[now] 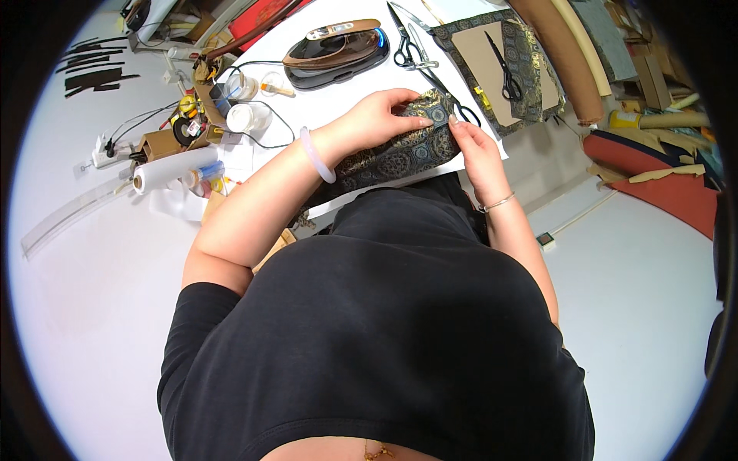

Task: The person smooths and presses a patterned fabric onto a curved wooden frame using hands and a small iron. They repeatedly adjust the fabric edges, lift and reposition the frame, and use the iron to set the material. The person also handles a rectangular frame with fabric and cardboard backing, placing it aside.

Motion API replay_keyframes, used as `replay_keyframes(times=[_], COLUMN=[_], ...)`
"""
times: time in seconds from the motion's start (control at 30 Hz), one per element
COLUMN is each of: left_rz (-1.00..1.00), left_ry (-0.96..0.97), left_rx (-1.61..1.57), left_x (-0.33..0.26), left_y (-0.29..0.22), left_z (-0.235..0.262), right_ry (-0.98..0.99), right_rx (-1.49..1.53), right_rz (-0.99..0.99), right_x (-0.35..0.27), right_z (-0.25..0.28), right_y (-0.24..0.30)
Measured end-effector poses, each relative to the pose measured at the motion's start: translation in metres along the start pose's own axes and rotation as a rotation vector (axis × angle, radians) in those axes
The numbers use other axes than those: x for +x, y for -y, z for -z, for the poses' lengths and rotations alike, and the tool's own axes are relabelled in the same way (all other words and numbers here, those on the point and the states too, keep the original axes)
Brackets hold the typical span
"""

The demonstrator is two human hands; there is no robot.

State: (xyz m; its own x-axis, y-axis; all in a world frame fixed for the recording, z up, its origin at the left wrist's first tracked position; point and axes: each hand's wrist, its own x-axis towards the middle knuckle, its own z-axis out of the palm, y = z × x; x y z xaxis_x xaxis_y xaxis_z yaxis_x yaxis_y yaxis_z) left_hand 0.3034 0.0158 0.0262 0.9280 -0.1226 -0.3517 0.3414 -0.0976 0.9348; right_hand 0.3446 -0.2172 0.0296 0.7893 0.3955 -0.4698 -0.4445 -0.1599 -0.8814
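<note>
A dark brocade fabric piece (400, 157) with gold and blue-grey round motifs lies along the table's near edge, its far right part raised between my hands. My left hand (377, 119) rests over its upper part, with thumb and fingers closed on the folded edge. At the right corner, my right hand (478, 154) pinches the fabric between thumb and fingers. Just beyond that corner shows a black scissors handle (469, 115), the rest partly hidden by cloth. Another pair of black scissors (403, 52) lies farther back, beside a small metal tool.
A brown-and-black iron (336, 52) sits on its base at the back, trailing a cable. White jars (247, 117) stand left. Back right, black scissors (509, 88) lie on patterned fabric with a beige panel (477, 54). A brown roll (565, 69) lies farther right.
</note>
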Motion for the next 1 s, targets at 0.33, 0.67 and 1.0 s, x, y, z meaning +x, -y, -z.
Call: replay_keyframes(times=[0.33,0.67,1.0], left_rz=[0.033,-0.131,-0.222], left_ry=[-0.110,-0.304,-0.451], left_rx=[0.160,0.448,0.737], left_x=[-0.013,-0.030,-0.036], left_y=[-0.006,-0.026,-0.024], left_z=[-0.009,-0.029,-0.045], right_ry=[0.203,0.382,0.426], right_rx=[-0.038,-0.104,-0.109], right_rz=[-0.107,-0.302,-0.415], right_x=[0.002,0.014,0.022], right_z=[0.012,0.018,0.018], right_y=[0.018,0.035,0.055])
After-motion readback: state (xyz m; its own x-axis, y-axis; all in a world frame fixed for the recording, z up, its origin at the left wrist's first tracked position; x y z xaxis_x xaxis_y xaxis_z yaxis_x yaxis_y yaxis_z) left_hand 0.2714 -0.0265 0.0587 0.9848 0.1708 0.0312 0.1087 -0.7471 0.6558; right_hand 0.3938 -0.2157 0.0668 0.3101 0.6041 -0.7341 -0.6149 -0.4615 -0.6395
